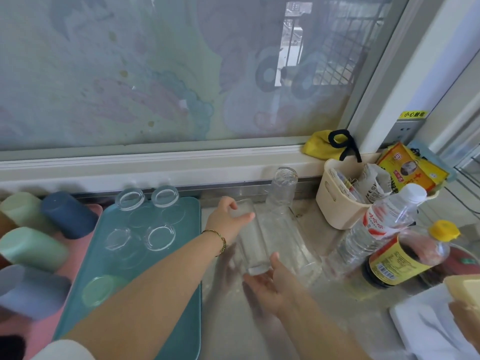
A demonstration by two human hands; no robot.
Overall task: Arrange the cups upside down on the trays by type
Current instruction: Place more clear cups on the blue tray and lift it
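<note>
Right hand (270, 285), left hand (225, 222) grip glass (251, 242) beside teal tray (187, 329).

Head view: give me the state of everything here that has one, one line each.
Held glass, gripped by left hand and right hand, off both trays.
Second glass, standing on counter.
Clear glasses, upside down on teal tray.
Coloured cups, upside down on pink tray.
Water bottle, capped.
Sauce bottle, capped.
Basket, holding packets.
</note>
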